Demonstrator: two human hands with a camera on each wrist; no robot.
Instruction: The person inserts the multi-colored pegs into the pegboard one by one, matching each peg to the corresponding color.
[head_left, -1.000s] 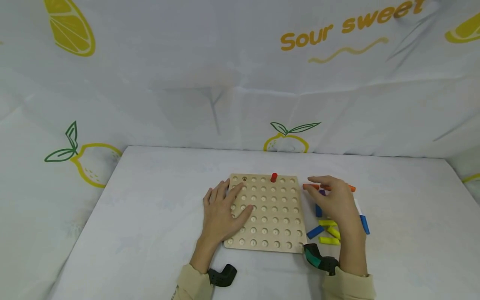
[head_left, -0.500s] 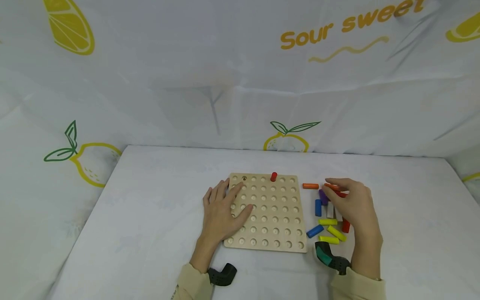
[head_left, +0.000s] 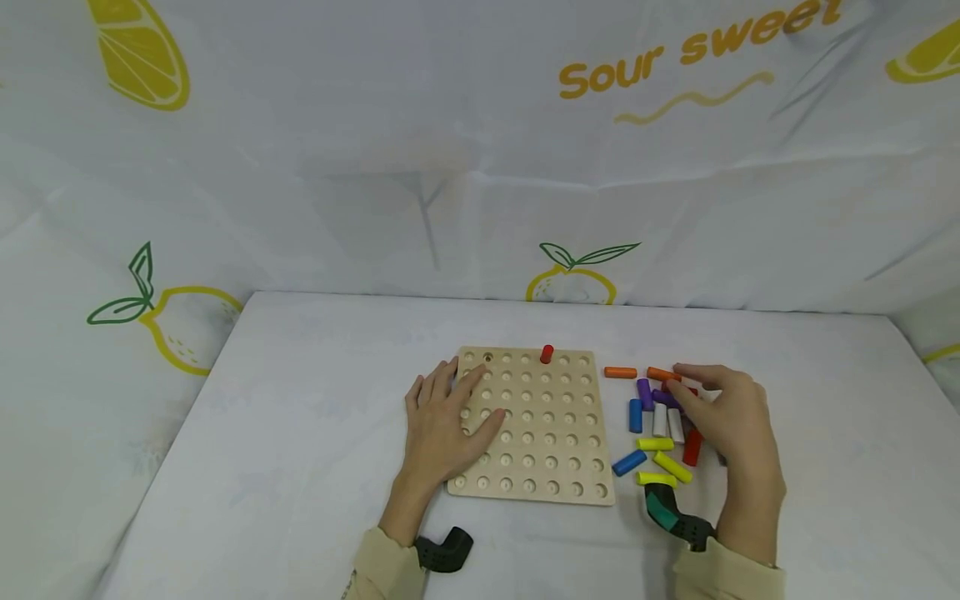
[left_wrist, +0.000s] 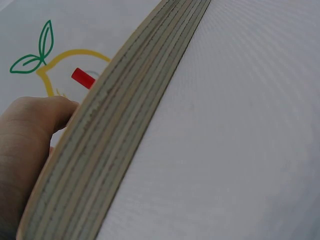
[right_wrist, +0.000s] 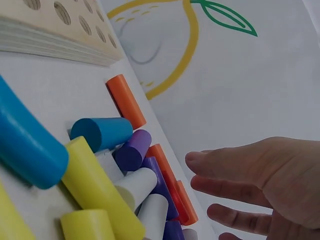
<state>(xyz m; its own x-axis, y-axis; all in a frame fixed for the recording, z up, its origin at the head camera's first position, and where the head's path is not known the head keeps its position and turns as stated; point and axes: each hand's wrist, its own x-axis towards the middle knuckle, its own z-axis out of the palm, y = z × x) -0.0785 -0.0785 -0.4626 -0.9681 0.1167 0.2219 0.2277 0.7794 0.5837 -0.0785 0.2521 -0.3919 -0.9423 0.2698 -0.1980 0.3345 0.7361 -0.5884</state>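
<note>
Tabletop (head_left: 322,400): white, carrying the lot.
Pegboard (head_left: 540,429): wooden, lying flat.
Left hand (head_left: 442,429): fingers spread, resting across the pegboard's left side.
Right hand (head_left: 731,417): thumb and fingers parted, just by the loose pegs (head_left: 660,421).
Loose pegs: mixed colours, right of the pegboard.
Red peg (head_left: 547,354): standing in the far row.

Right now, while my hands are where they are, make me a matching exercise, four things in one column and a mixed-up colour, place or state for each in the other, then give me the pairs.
Column one
1. Standing peg
2. Left hand
3. Wooden board
4. Right hand

Column two
A. Poised close to the loose pegs
B. Dotted with rows of round holes
C. Red
D. Resting on the board's left side

Pairs: 1-C, 2-D, 3-B, 4-A
</note>
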